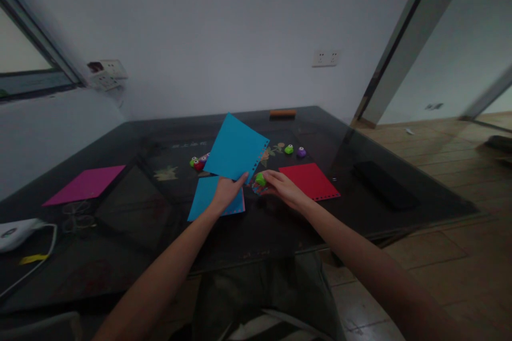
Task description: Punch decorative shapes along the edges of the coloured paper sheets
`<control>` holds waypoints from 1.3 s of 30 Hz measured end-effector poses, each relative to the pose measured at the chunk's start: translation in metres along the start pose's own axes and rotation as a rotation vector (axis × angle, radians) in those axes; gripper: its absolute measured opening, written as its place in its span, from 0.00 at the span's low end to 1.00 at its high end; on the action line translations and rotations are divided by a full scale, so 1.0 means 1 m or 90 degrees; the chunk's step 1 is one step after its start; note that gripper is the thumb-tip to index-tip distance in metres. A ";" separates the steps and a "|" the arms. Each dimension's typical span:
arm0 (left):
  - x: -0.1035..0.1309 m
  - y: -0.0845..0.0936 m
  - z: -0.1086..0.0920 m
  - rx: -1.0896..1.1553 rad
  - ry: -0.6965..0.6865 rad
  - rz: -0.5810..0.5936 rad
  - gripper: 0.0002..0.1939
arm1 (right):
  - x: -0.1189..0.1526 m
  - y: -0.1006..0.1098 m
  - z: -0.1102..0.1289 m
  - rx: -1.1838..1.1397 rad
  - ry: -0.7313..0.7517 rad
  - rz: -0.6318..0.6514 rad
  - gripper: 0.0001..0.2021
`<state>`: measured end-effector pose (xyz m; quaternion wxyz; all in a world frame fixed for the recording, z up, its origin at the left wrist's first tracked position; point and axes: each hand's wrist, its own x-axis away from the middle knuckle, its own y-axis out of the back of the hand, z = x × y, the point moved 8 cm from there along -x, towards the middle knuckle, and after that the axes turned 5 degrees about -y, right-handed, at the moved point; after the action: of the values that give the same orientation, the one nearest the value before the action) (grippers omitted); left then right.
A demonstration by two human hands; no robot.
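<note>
A blue sheet [236,146] with holes along its right edge is tilted up, its lower corner held in my left hand [228,192]. Under that hand, another blue sheet [202,197] lies on the dark table. My right hand [282,187] pinches a small green piece with an eye [261,179], close to the held sheet's punched edge. Small colored loops show below the green piece, too small to make out. To the right of my right hand lies a red sheet [314,180], also with a punched edge.
Several small eyed pieces [199,165] sit behind the held sheet's left side. A green piece [288,149] and a purple piece [301,152] stand farther back. On the glossy table [132,224] are a magenta sheet [86,185], a black case [384,185] and a white device [18,234].
</note>
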<state>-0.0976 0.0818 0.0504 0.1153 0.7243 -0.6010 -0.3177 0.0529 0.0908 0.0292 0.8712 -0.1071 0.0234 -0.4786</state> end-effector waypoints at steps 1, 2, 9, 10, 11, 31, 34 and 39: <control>0.000 0.002 0.000 -0.002 0.005 -0.014 0.13 | 0.000 0.002 0.000 0.003 -0.002 -0.013 0.15; 0.000 0.004 -0.001 0.000 0.008 -0.024 0.13 | -0.001 0.004 0.000 0.010 -0.004 -0.025 0.15; -0.002 0.005 -0.006 0.057 0.000 -0.029 0.11 | 0.005 0.006 0.008 0.012 0.028 -0.031 0.18; -0.002 0.005 -0.006 0.059 0.002 -0.030 0.11 | 0.005 0.006 0.009 0.004 0.029 -0.025 0.18; -0.003 0.005 -0.005 0.060 0.003 -0.031 0.11 | 0.005 0.005 0.008 -0.001 0.028 -0.021 0.18; -0.003 -0.005 0.006 0.117 0.023 0.018 0.12 | 0.000 0.039 0.038 0.095 0.104 -0.110 0.17; -0.002 -0.004 0.005 0.114 0.028 0.014 0.12 | -0.018 0.075 0.051 0.161 0.120 -0.156 0.15; -0.002 -0.004 0.005 0.106 0.019 0.025 0.12 | -0.051 0.144 0.063 0.429 0.124 -0.335 0.11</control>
<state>-0.0973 0.0862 0.0448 0.0699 0.7240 -0.6375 -0.2539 0.1537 0.2183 0.0577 0.6995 0.2267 -0.0800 -0.6730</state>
